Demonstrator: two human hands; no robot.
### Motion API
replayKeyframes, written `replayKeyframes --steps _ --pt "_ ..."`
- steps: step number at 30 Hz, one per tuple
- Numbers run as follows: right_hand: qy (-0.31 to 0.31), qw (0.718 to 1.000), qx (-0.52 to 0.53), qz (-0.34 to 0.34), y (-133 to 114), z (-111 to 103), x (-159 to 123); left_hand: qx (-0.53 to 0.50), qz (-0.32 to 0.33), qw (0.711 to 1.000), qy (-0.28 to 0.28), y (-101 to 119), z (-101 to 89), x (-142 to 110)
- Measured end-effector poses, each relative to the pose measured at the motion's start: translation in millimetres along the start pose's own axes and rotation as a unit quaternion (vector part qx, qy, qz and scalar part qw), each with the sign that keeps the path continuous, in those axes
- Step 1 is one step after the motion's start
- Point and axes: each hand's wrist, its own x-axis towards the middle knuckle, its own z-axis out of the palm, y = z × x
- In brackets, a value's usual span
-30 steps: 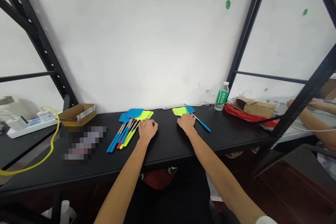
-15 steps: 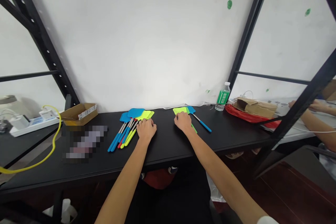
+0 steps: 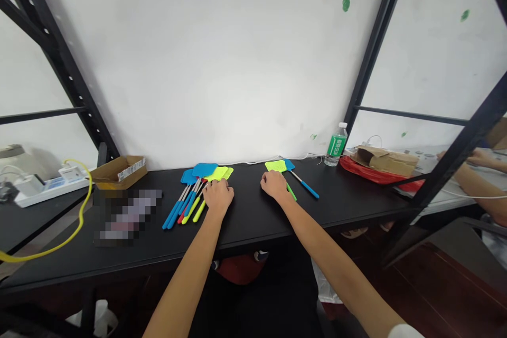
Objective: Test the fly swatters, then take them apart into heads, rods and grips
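Observation:
Several fly swatters with blue, red and yellow handles lie fanned out on the left of the black table, heads toward the wall. My left hand (image 3: 218, 195) is closed over the shaft of a yellow fly swatter (image 3: 200, 211) at the right of this group. Blue fly swatters (image 3: 205, 170) overlap beside it. On the right, my right hand (image 3: 274, 185) is curled down beside a yellow-green fly swatter (image 3: 276, 166) with a green handle; its fingertips are hidden. Just behind that one lies another blue fly swatter (image 3: 309, 189), its handle pointing right.
An open cardboard box (image 3: 119, 171) and a power strip (image 3: 55, 187) with a yellow cable (image 3: 81, 211) are at left. A water bottle (image 3: 336, 145) stands by the right post. Beyond are crumpled cardboard (image 3: 388, 160) on red plastic (image 3: 366, 170) and another person's arm (image 3: 481, 190).
My left hand has moved slightly left and down, and the yellow handle under it now lies apart from its neighbour. My right hand has shifted slightly left; the yellow-green head sits slightly farther right.

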Motion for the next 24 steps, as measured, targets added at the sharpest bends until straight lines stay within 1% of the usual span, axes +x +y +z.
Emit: replayKeyframes --steps 3,8,10,12,15,18,20,21,22,23,24 --pt "-0.002 1.000 0.005 -0.010 -3 -1 -1 -0.014 0.015 1.000 -0.013 0 -2.6 1" --pt "-0.001 1.000 0.017 -0.017 -5 -2 -1 -0.039 0.021 0.997 -0.060 0 -4.5 3" --pt "0.002 0.999 0.028 -0.025 -5 -3 -2 -0.035 0.033 0.997 -0.067 0 -4.2 3" --pt "0.003 0.999 0.042 -0.033 -5 -3 -2 -0.032 0.046 0.996 -0.064 1 -3.4 3" --pt "-0.002 0.997 0.072 -0.040 -7 -3 -2 -0.033 0.074 0.996 -0.041 3 -3.2 2" --pt "-0.009 0.989 0.139 -0.045 -8 0 0 -0.046 0.108 0.993 -0.009 6 -5.5 1" --pt "-0.015 0.977 0.210 -0.044 -9 3 1 -0.057 0.122 0.991 0.006 9 -8.2 0" --pt "-0.022 0.966 0.255 -0.045 -10 5 2 -0.065 0.128 0.990 0.013 10 -9.6 0" --pt "-0.033 0.950 0.307 -0.048 -11 7 3 -0.074 0.138 0.987 0.020 11 -10.9 -1" --pt "-0.051 0.928 0.364 -0.055 -13 9 3 -0.085 0.151 0.984 0.027 13 -11.9 -1" --pt "-0.072 0.901 0.424 -0.063 -15 11 4 -0.095 0.168 0.981 0.034 14 -12.7 -2"
